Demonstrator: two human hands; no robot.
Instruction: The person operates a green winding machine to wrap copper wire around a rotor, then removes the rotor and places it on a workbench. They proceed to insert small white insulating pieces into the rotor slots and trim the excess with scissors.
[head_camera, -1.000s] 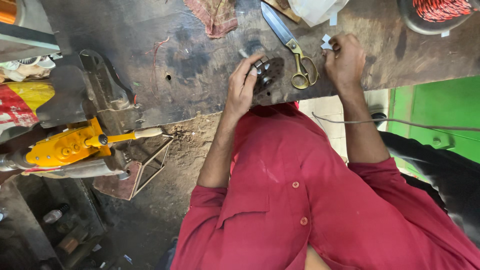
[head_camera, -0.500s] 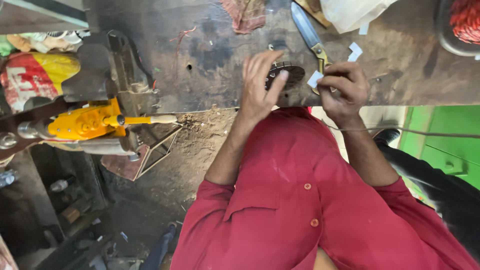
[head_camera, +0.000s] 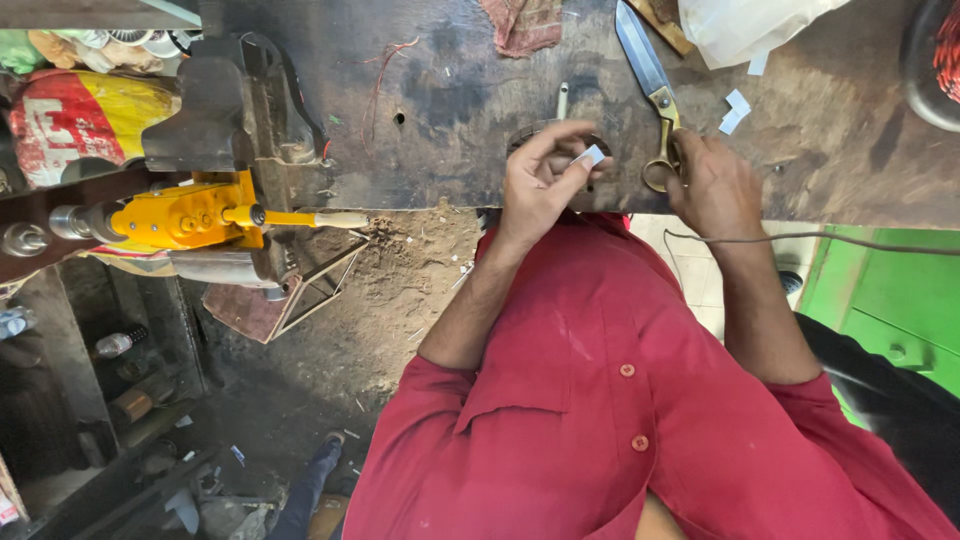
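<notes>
Far off to the left of both hands, one yellow bench tool (head_camera: 185, 213) with a pale-tipped lever juts from the edge of the dark wooden workbench (head_camera: 440, 130), just below one black vise (head_camera: 215, 110). One red-and-yellow sack (head_camera: 85, 120) sits further left again.

Next comes the hand on the left of the picture (head_camera: 540, 185). It is closed in a narrow pinch on one small white slip (head_camera: 592, 155), held between thumb and fingertip. Directly under that pinch lies one round dark metal part (head_camera: 555, 135), mostly covered by the hand.

Just right of the pinch, the hand on the right of the picture (head_camera: 715, 180) rests on the bench edge with its fingers curled at the brass handles of one pair of scissors (head_camera: 650, 80); whether it grasps them firmly I cannot tell. The blade points up and away from that hand.

Beyond its knuckles, to the upper right, lie two more small white slips (head_camera: 736, 108), close together. One thin wire (head_camera: 860, 240) runs rightward from below its wrist. One red rag (head_camera: 525, 25) lies above the pinching hand.
</notes>
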